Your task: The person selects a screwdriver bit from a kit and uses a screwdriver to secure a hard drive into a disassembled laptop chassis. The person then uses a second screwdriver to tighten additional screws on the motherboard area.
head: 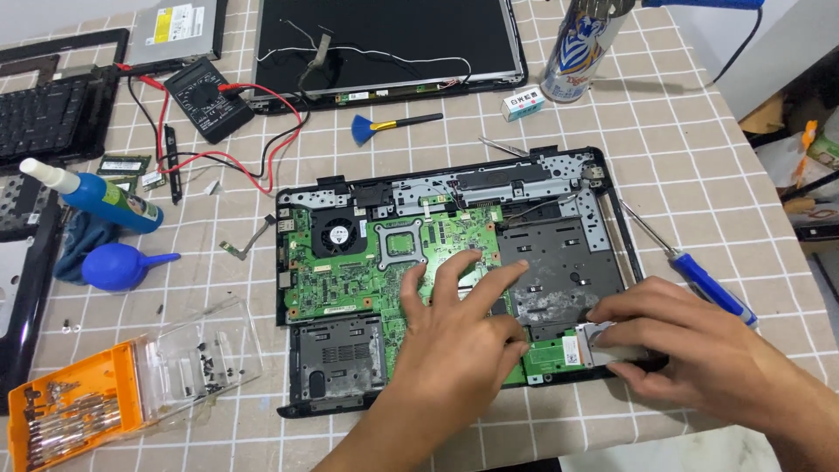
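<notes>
You are looking down at a table (pixel 489 131) covered in a tan cloth with a white grid pattern. An opened laptop base (pixel 454 271) with its green circuit board showing is lying at the centre. Behind it a detached screen panel (pixel 384 44) is resting flat, with a small blue brush (pixel 389 125) in front of it. To the left a black multimeter (pixel 208 98) with red and black leads, a blue bottle (pixel 96 197) and a blue air blower (pixel 122 265) are sitting near a keyboard (pixel 44 114). An orange bit case (pixel 79 411) with a clear lid is lying at the near left. A blue-handled screwdriver (pixel 699 275) is lying to the right, a can (pixel 581 48) standing beyond.
</notes>
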